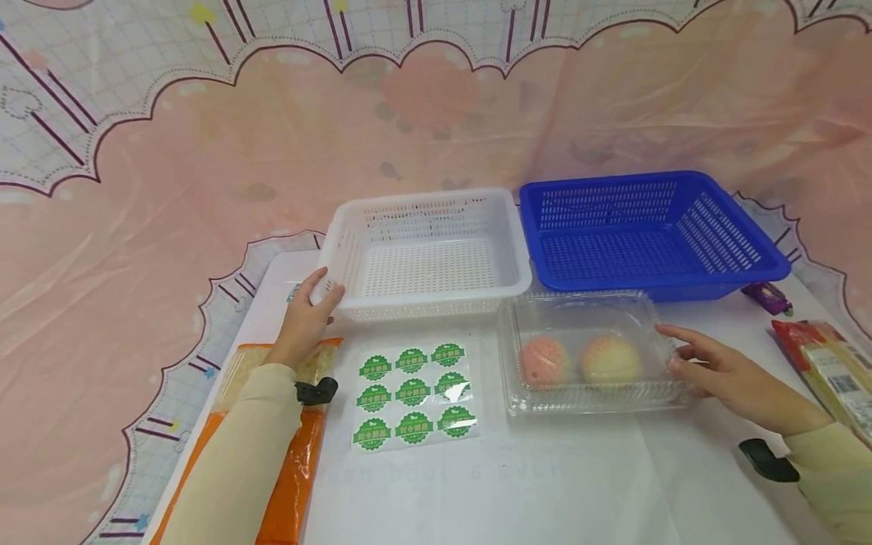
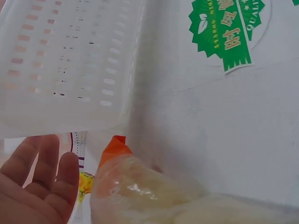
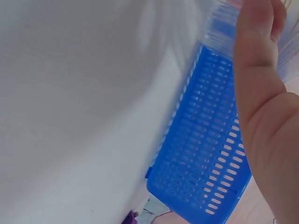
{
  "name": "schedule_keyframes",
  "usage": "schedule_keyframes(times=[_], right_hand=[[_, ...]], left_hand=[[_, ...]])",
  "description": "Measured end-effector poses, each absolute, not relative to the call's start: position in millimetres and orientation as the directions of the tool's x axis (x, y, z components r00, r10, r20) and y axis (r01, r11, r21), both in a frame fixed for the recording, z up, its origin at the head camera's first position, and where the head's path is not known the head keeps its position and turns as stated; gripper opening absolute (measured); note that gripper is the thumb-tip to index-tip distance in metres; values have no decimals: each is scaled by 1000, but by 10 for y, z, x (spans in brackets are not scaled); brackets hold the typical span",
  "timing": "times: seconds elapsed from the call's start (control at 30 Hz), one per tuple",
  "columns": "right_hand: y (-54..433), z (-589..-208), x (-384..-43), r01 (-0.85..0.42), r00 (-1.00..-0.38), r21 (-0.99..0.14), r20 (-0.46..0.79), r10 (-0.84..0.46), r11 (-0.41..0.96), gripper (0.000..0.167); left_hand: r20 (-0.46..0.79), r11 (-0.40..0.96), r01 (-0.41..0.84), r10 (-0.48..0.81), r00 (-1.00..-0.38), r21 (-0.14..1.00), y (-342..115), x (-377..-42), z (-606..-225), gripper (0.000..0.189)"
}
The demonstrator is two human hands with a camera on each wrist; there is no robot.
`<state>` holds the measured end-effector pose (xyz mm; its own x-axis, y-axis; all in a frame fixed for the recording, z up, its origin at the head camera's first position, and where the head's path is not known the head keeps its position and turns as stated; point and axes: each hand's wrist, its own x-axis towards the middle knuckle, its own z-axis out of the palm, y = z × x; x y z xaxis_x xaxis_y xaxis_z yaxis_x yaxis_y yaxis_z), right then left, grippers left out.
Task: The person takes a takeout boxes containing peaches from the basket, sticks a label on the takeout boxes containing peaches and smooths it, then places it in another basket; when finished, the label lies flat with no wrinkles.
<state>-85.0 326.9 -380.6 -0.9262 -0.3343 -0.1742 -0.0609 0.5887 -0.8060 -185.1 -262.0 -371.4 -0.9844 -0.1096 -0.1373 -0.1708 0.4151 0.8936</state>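
Note:
By the front left corner of a white plastic basket (image 1: 429, 297) is my left hand (image 1: 304, 318), its fingertips right at the rim. In the left wrist view its fingers (image 2: 46, 161) are spread and loosely bent beside the basket wall. My right hand (image 1: 732, 375) holds the right edge of a clear plastic box (image 1: 579, 401) with thumb and a finger. Inside the box sit two round things, a pink one (image 1: 545, 362) and a pale yellow one (image 1: 609, 359) with a pinkish top. In the right wrist view the thumb (image 3: 257, 65) overlaps the box's edge.
A blue basket (image 1: 647, 288) stands behind the box. Between my arms lies a sheet of green round stickers (image 1: 413, 393). An orange and clear food packet (image 1: 300, 469) lies under my left forearm. At the right are a red and yellow packet (image 1: 827, 363) and a small purple packet (image 1: 766, 297).

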Motion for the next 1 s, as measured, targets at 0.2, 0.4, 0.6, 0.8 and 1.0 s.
schedule_keyframes(times=[0.2, 0.4, 0.6, 0.8, 1.0], right_hand=[[3269, -3785, -847, -96, -923, -804, -148, -355, 587, 57], [3258, -3759, -880, -118, -921, -783, -143, -361, 610, 63], [3283, -3704, -887, -166, -931, -761, -89, -354, 627, 67], [3260, -3530, -859, -162, -942, -755, -72, -327, 635, 74], [3227, -3431, -826, -285, -923, -774, 63, -379, 565, 75]], left_hand=[[-104, 468, -134, -90, -990, 873, -2639, -1836, -3655, 75], [-78, 522, -120, -101, -992, 845, -2678, -1801, -3580, 80], [-104, 546, -153, -120, -987, 824, -2716, -1701, -3521, 83], [-90, 558, -139, -115, -989, 818, -2755, -1590, -3457, 82], [-82, 539, -127, -106, -991, 833, -2738, -1415, -3399, 82]])
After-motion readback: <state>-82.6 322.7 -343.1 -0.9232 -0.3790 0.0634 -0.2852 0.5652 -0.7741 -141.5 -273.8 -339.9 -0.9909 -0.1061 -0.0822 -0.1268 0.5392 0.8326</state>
